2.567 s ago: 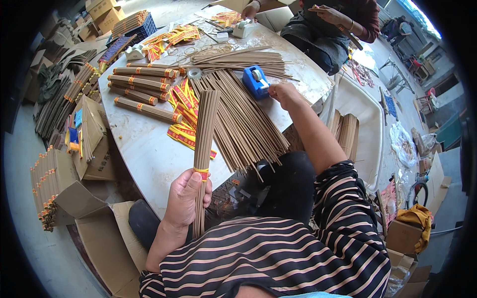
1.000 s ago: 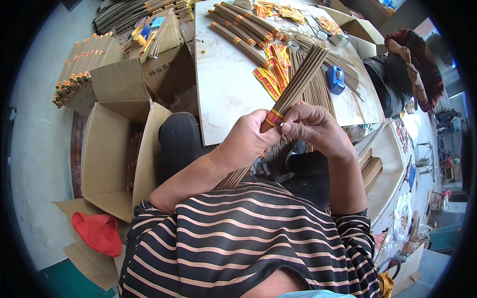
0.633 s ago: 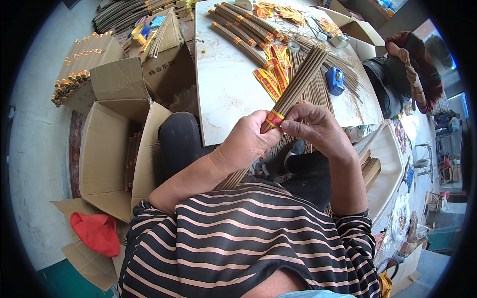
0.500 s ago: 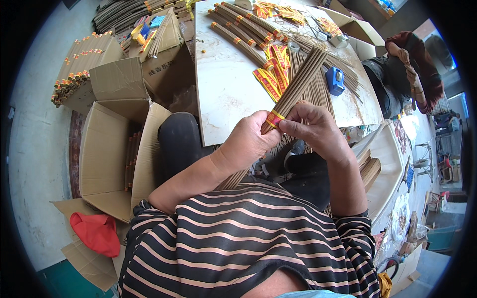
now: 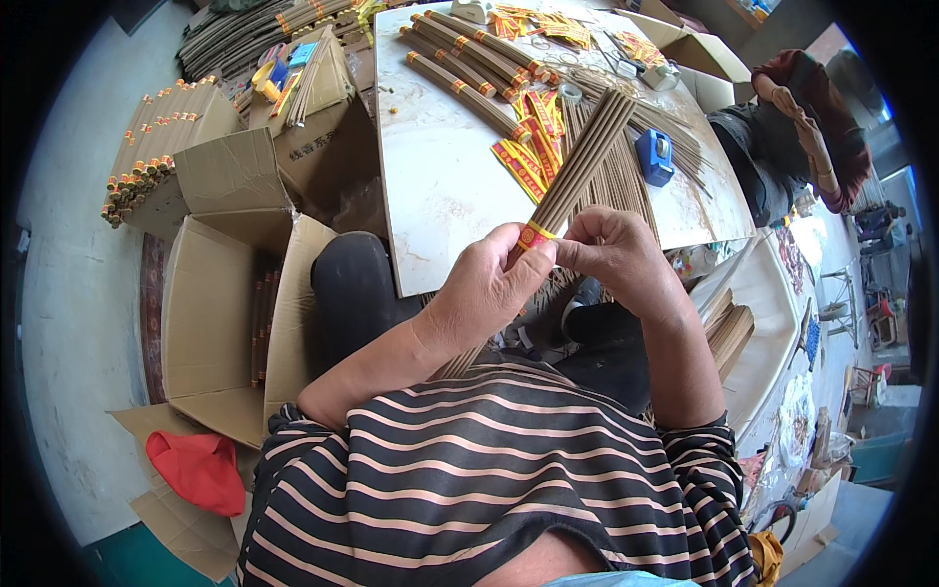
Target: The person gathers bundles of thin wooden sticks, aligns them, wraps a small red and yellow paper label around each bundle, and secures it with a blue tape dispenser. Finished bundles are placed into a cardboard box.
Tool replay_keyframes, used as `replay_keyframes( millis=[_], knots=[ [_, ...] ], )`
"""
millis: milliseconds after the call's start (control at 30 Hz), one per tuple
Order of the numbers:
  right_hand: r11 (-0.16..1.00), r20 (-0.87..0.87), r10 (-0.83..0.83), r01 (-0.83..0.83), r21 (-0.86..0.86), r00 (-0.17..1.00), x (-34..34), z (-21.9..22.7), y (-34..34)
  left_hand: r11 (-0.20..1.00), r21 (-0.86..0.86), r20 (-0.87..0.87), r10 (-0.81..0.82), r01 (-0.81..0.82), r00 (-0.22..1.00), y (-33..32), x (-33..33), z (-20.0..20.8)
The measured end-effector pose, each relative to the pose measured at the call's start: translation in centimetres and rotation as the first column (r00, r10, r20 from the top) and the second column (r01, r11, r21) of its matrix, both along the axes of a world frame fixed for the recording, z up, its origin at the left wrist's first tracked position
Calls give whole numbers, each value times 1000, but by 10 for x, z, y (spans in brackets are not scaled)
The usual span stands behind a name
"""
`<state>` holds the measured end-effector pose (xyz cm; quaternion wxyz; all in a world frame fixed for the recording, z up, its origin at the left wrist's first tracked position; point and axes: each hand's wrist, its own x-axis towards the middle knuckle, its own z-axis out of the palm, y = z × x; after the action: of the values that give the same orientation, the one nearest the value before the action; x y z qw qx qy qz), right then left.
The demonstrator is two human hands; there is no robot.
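A bundle of thin brown incense sticks (image 5: 590, 147) slants up and away over the table's near edge. My left hand (image 5: 489, 284) is closed round its lower part, thumb on top. A red and yellow paper band (image 5: 534, 235) wraps the bundle just above that thumb. Close beside it, my right hand (image 5: 621, 256) pinches at the band's right end with thumb and forefinger; the exact grip is partly hidden. Loose incense sticks (image 5: 611, 171) lie on the table behind the bundle, next to flat red and yellow paper labels (image 5: 523, 168).
The white table (image 5: 430, 196) also bears banded incense bundles (image 5: 465, 88) and a blue tape dispenser (image 5: 655, 158). An open cardboard box (image 5: 210, 313) stands at left, with a red cloth (image 5: 198, 472) below it. Stacked bundles (image 5: 161, 147) are farther left. Another person (image 5: 797, 132) sits at right.
My right fingers have shifted slightly away from the bundle's front and now pinch beside the band. The left thumb lies farther across the bundle, below the band. The view has tilted a little.
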<state>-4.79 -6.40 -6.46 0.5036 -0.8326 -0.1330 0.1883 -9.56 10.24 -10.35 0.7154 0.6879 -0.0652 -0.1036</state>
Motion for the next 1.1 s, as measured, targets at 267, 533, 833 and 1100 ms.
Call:
replay_keyframes(
  millis=[267,533,833,1100],
  knots=[
    [1000,-67,7,-6,9,998,2,1,-5,991,-129,-11,-26,24,1000,-5,2,-8],
    [960,-248,79,-6,281,966,9,-13,-14,970,-230,-87,-96,74,992,-3,1,-5],
    [922,-179,124,-47,383,976,9,-22,-17,882,-445,-104,-224,156,969,-2,4,-6],
    [961,211,94,-144,237,973,7,-21,-17,795,-575,-92,-297,193,950,-2,11,-14]
  ],
)
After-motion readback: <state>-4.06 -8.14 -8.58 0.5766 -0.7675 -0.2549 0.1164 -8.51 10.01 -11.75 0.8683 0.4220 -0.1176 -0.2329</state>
